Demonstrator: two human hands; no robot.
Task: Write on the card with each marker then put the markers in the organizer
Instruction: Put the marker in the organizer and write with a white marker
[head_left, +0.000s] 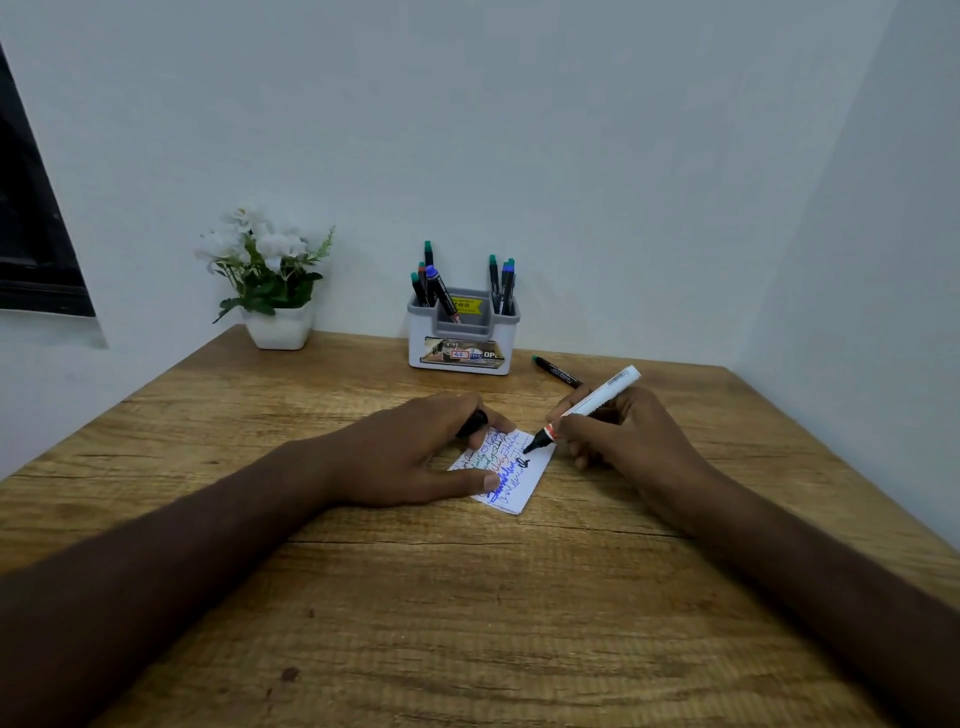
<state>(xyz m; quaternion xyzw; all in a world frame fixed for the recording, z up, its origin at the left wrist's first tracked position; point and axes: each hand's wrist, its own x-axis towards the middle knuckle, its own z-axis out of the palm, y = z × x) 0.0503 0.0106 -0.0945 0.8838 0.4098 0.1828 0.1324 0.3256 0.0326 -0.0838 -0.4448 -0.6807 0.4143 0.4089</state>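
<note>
A white card (537, 467) lies on the wooden table, covered with lines of coloured scribble. My right hand (631, 441) grips a white marker (592, 402) with a black tip, and the tip touches the card beside a fresh black mark. My left hand (415, 452) presses the card's left side flat with its fingers and holds a black marker cap (472, 423). The white and grey organizer (462, 332) stands at the back by the wall with several markers upright in its side compartments. One black marker with a green end (556, 371) lies on the table to the organizer's right.
A white pot of white artificial flowers (275, 291) stands at the back left of the table. The wall runs close behind the organizer, and another wall closes the right side. A dark window frame (31, 234) is at far left. Bare wooden table (467, 623) stretches toward me.
</note>
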